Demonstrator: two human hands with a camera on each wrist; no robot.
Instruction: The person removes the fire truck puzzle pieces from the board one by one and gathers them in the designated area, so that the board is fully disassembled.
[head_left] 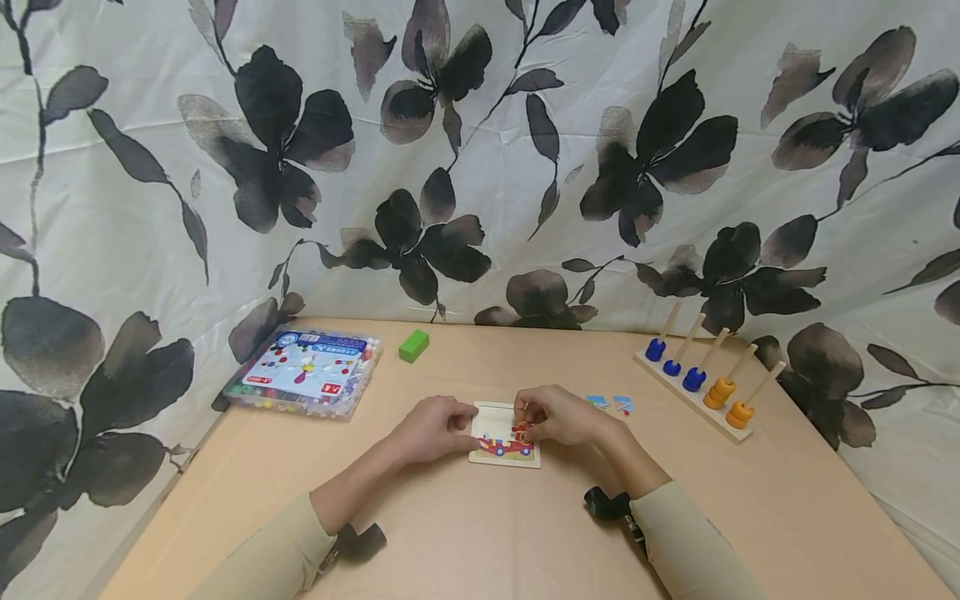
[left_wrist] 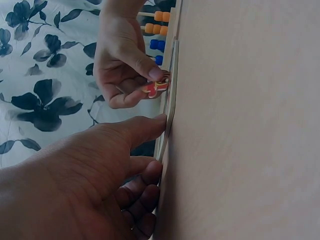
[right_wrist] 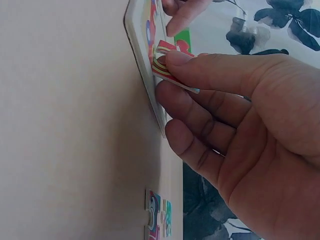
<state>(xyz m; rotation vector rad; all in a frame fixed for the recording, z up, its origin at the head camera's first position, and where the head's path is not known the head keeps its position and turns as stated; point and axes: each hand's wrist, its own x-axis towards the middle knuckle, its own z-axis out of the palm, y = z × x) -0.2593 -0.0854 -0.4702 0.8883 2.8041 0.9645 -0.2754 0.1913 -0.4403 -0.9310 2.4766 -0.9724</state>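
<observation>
A small jigsaw board [head_left: 493, 412] with a pale frame lies on the table between the two hands. Its lower half shows a red vehicle picture, and the upper part is bare. My left hand [head_left: 431, 429] grips the board's left edge, thumb on top and fingers along the side. With thumb and fingers, my right hand [head_left: 564, 417] pinches a red puzzle piece [right_wrist: 183, 46], tilted over the board's right side. The piece [left_wrist: 156, 89] also shows in the left wrist view, partly covered by the thumb. Loose puzzle pieces [head_left: 621, 405] lie just beyond the right hand.
A clear plastic case [head_left: 300, 372] of colourful beads lies at the back left, beside a green block [head_left: 414, 345]. At the back right stands a wooden peg counter [head_left: 690, 392] with blue and orange beads. Patterned cloth [head_left: 525, 167] hangs behind the table [head_left: 480, 533].
</observation>
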